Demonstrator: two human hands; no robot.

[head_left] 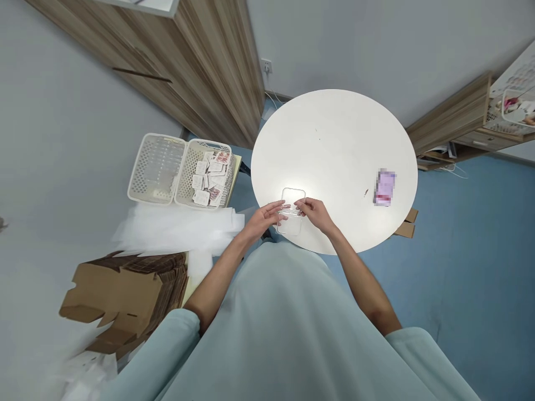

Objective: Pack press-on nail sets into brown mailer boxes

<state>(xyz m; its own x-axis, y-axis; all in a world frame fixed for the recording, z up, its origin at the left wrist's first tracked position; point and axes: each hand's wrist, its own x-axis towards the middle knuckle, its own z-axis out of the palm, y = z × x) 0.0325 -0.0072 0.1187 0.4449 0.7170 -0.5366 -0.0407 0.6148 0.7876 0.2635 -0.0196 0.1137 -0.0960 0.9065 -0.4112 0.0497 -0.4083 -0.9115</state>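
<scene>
A clear, thin plastic case (293, 194) with rounded corners lies near the front edge of the white round table. A second clear panel (290, 225) shows below it; whether the two are joined I cannot tell. My left hand (266, 218) reaches in from the left, its fingers stretched out and apart over the middle of the case. From the right, my right hand (314, 213) has its thumb and fingers pinched at the case's right edge. Any small item under the fingertips is hidden.
On the round table (330, 139) a blurred purple packet (384, 188) lies at the right. To the left stand a white basket of small cards (229, 178) and a basket of clear plastic pieces (136, 177). White sheets (175, 231) and flattened cardboard boxes (112, 292) are nearer me.
</scene>
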